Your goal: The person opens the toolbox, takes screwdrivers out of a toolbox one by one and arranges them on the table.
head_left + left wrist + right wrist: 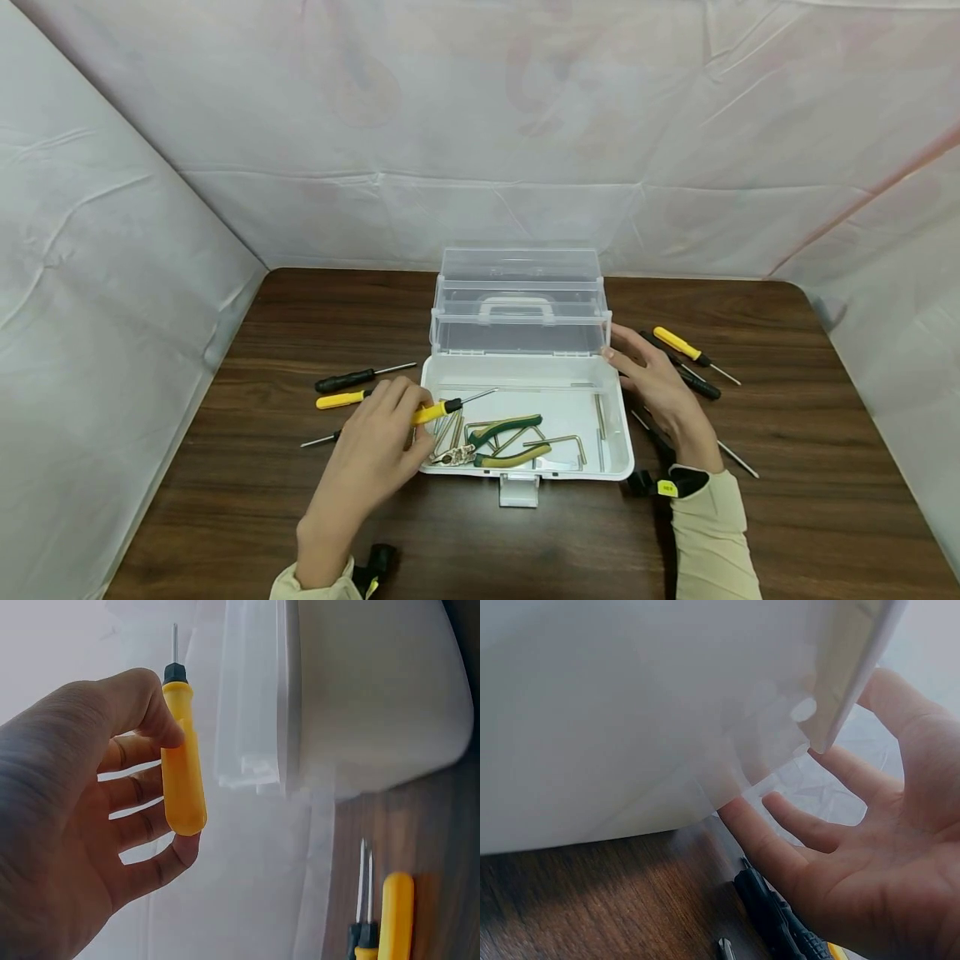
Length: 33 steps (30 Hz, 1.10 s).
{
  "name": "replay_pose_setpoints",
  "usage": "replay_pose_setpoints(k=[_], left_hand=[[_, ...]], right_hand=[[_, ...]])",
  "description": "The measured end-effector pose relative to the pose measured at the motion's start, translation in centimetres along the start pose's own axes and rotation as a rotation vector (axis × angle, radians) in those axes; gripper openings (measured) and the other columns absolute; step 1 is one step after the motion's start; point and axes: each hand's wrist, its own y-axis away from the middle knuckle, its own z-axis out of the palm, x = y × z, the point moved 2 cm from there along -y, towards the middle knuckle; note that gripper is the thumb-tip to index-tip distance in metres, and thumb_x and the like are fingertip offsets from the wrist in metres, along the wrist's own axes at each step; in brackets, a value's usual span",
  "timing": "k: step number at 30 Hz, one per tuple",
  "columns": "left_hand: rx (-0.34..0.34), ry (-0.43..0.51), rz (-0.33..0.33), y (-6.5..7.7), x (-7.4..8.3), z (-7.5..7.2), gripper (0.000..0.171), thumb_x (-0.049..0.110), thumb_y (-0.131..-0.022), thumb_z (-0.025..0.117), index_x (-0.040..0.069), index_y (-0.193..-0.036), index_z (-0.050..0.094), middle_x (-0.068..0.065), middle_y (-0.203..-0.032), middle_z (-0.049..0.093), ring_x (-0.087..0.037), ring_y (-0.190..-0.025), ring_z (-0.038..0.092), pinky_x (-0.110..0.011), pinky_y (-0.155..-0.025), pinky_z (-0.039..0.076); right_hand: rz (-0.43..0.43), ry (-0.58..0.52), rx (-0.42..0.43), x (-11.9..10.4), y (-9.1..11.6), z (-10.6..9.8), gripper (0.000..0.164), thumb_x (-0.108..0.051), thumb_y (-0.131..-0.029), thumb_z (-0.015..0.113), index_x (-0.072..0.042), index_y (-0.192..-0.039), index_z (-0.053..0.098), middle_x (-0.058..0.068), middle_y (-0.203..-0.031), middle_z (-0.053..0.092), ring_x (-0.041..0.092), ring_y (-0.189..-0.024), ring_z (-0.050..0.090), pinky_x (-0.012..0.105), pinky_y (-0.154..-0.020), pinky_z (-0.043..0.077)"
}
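Note:
My left hand (378, 437) pinches a yellow-handled screwdriver (433, 412) over the left side of an open white toolbox (622, 454). In the left wrist view, the thumb and fingers hold the yellow handle (184, 772), its shaft pointing away from the palm. At the box's back right corner, my right hand (660, 387) touches the rim beside the raised clear lid (517, 337). Its fingers look fairly straight in the right wrist view. Inside the box lie green-handled pliers (504, 427) and several hex keys (581, 448).
Left of the box lie a black screwdriver (345, 382) and a yellow one (339, 401); another shaft (318, 440) shows beside the left hand. More screwdrivers, including a yellow one (678, 342), lie on the right. The brown table (570, 550) has white cloth walls (510, 125) around it.

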Motion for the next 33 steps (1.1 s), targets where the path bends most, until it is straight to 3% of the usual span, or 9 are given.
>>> replay_pose_setpoints(k=[8, 17, 25, 33], left_hand=[[0.000, -0.016, -0.068, 0.9, -1.4, -0.3, 0.026, 0.002, -0.079, 0.069, 0.010, -0.103, 0.067, -0.001, -0.098, 0.062, -0.015, -0.085, 0.051, -0.032, -0.072, 0.048], [0.097, -0.018, -0.037, 2.8, -2.5, -0.3, 0.027, 0.002, -0.075, 0.068, 0.009, -0.101, 0.065, 0.000, -0.094, 0.061, -0.014, -0.083, 0.053, -0.034, -0.070, 0.050], [0.093, -0.029, -0.104, 4.8, -4.0, -0.2, 0.027, 0.004, -0.075, 0.067, 0.010, -0.102, 0.065, -0.002, -0.098, 0.064, -0.014, -0.088, 0.054, -0.035, -0.071, 0.053], [0.091, -0.039, -0.130, 6.3, -5.0, 0.3, 0.027, 0.001, -0.074, 0.070, 0.010, -0.099, 0.064, 0.000, -0.095, 0.061, -0.013, -0.085, 0.052, -0.034, -0.066, 0.051]], right_hand=[[-0.003, 0.000, 0.004, -0.1, 0.1, 0.0, 0.064, -0.041, -0.107, 0.059, -0.021, -0.164, 0.035, 0.015, -0.169, 0.030, 0.038, -0.140, 0.045, 0.031, -0.094, 0.057], [0.002, 0.008, 0.003, -0.1, 0.1, 0.0, 0.065, -0.041, -0.107, 0.058, -0.021, -0.164, 0.035, 0.015, -0.169, 0.029, 0.038, -0.142, 0.044, 0.037, -0.097, 0.056], [0.011, 0.002, 0.006, -0.2, 0.1, 0.0, 0.066, -0.041, -0.107, 0.059, -0.020, -0.164, 0.034, 0.015, -0.170, 0.028, 0.039, -0.145, 0.041, 0.038, -0.098, 0.055], [0.014, -0.003, 0.006, -0.2, 0.0, 0.0, 0.066, -0.041, -0.107, 0.059, -0.020, -0.164, 0.034, 0.015, -0.170, 0.028, 0.039, -0.146, 0.040, 0.037, -0.098, 0.056]])
